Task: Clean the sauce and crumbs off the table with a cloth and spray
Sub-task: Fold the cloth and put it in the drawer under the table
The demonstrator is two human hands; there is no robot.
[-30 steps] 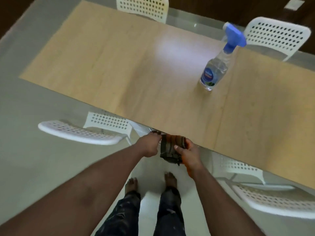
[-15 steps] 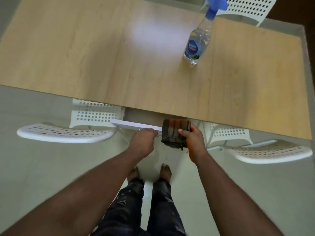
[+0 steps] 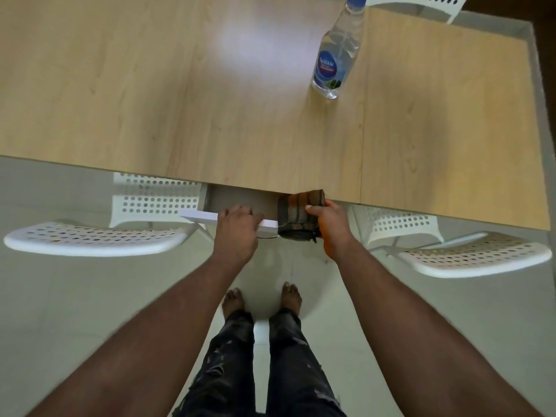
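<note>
While the drawer (image 3: 240, 200) under the bench (image 3: 180, 100) stands pulled out, its white front is gripped by the left hand (image 3: 237, 227), fingers curled over the edge. A folded brown striped cloth (image 3: 296, 216) is pinched in the right hand (image 3: 329, 224), thumb on top, at the bench's near edge, its long axis running toward the person. The Sparkle spray bottle (image 3: 337, 55) is left upright well ahead, to the right, nearer the right hand. No sauce or crumbs can be made out on the pale wood. White perforated chairs (image 3: 90, 239) flank the person over a tiled floor.
</note>
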